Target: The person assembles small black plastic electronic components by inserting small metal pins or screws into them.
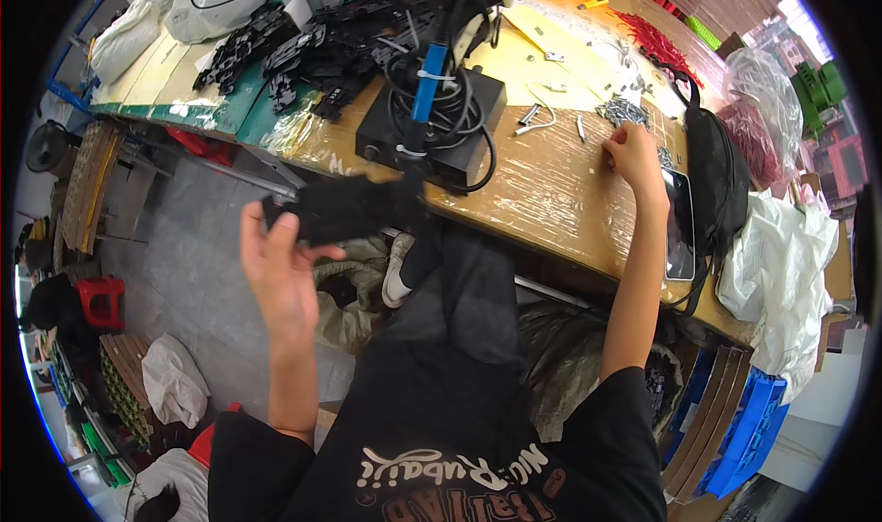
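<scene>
My left hand is closed on a flat black plastic part, held in the air off the table's front edge; motion blurs its outline. On the right of the table, my right hand has its fingertips pinched together beside a heap of small silvery metal pieces. Whatever lies between those fingertips is hidden. Between the hands stands a black box with coiled black cable and a blue-and-black tool above it.
A tangled pile of black plastic parts covers the back left of the table. Near my right forearm lie a phone and a black bag. A yellow cutter and red strips are farther back.
</scene>
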Tool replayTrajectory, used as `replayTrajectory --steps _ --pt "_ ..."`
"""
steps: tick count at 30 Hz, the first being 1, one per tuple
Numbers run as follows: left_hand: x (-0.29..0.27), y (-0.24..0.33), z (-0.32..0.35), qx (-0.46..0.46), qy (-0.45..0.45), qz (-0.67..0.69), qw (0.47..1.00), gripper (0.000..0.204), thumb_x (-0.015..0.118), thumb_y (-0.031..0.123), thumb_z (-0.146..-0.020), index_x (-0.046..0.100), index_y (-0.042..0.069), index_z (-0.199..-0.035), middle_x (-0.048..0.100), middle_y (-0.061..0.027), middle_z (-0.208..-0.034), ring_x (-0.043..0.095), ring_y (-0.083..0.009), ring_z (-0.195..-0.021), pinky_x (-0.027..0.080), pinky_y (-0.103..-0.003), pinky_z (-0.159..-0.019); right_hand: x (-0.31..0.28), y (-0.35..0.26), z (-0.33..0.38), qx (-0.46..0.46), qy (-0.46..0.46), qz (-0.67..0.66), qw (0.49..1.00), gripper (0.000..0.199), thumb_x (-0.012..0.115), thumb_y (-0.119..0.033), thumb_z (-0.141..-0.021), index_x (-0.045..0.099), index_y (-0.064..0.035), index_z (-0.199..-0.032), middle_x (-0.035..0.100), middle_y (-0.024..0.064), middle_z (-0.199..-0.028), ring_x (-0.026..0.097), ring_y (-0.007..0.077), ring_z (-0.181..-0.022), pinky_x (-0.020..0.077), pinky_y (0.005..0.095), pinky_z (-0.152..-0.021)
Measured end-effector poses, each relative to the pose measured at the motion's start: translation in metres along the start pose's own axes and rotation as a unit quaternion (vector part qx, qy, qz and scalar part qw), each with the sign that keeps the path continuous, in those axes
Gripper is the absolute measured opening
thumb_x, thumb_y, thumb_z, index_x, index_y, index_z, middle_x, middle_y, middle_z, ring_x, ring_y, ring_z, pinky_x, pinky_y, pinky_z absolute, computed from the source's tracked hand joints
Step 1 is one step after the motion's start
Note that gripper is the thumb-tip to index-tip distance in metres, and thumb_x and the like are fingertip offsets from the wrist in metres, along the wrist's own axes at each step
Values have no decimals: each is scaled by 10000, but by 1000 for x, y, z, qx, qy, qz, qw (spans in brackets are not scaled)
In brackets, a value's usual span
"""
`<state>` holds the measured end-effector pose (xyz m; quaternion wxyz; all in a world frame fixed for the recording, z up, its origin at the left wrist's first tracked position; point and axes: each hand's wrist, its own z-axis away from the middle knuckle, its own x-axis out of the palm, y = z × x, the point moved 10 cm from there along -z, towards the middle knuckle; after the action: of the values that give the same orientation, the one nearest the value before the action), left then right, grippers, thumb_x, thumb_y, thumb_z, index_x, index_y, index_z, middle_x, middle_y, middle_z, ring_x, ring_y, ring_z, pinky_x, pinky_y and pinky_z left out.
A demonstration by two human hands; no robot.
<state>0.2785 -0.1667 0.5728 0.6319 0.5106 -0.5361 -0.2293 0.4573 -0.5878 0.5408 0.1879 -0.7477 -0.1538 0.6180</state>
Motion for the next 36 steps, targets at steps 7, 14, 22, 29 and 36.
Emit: replayTrajectory --steps 7,14,22,29,36 --pt "10 -42 36 -139 -14 52 989 196 496 23 -821 391 17 -986 541 -94 -889 605 -198 -707 547 -335 -539 -38 -34 91 13 136 -328 935 79 557 -36 -793 516 32 -784 571 81 -690 544 121 -553 436 232 -519" --pt "38 -64 71 -113 -143 -8 983 287 595 -102 -713 419 15 -907 545 -133 -905 584 -234 -852 527 -360 -725 -3 -90 183 14 1 -685 728 76 525 46 -790 475 22 -843 572 179 -819 586 223 -644 499 302 -568" --pt "81 -16 112 347 -311 -249 849 277 633 -64 -635 514 47 -860 597 -120 -901 570 -286 -833 529 -376 -672 21 -86 202 30 -41 -740 671 58 567 26 -781 548 16 -835 603 157 -791 590 259 -822 468 393 -767" --pt "77 -21 124 382 -332 -289 812 186 598 2 -707 524 68 -865 599 -99 -910 534 -243 -817 532 -356 -653 24 -85 214 32 -86 -743 663 41 572 24 -781 558 26 -819 617 168 -791 538 344 -1009 409 459 -882" --pt "75 -26 123 390 -303 -304 815 149 602 4 -713 521 63 -823 609 -88 -888 516 -232 -810 526 -337 -629 18 -71 220 54 -74 -690 718 78 576 78 -749 563 45 -817 617 191 -827 566 318 -969 473 386 -802"
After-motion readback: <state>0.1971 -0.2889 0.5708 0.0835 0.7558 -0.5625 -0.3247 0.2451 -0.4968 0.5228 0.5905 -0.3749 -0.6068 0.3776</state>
